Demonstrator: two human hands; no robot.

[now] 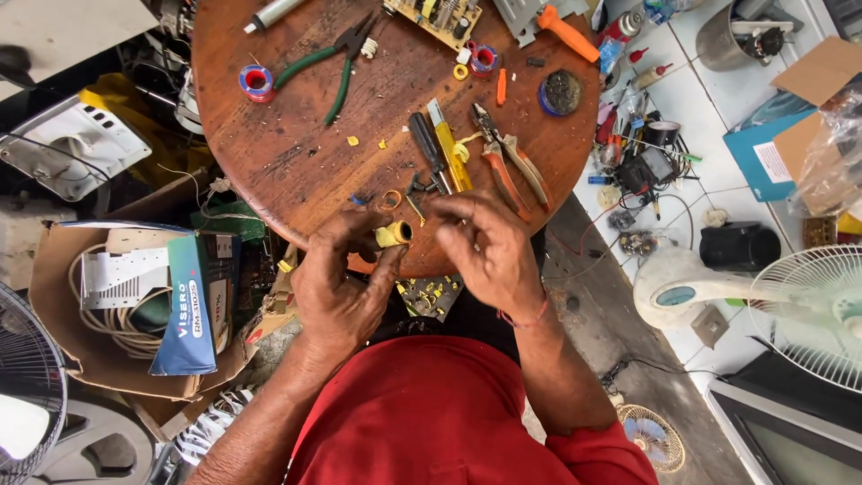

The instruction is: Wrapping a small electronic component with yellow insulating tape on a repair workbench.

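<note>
My left hand point(341, 287) grips a small yellow-wrapped coil point(393, 234) at the near edge of a round wooden table point(296, 135). Just to its right, my right hand point(485, 251) has its fingers pinched together beside the coil; whether it holds a thin wire I cannot tell. Right behind my hands lie a black-handled screwdriver point(426, 142), a yellow utility knife point(449, 148) and orange-handled pliers point(507, 162). A small orange ring point(390, 199) rests on the wood beside my left fingers.
Farther back on the table lie green-handled pliers point(328, 67), a red-blue solder spool point(256, 82), a circuit board point(434, 18) and an orange-handled tool point(567, 33). A cardboard box with cables point(117, 305) stands at left. A white fan point(790, 301) and cluttered tools sit at right.
</note>
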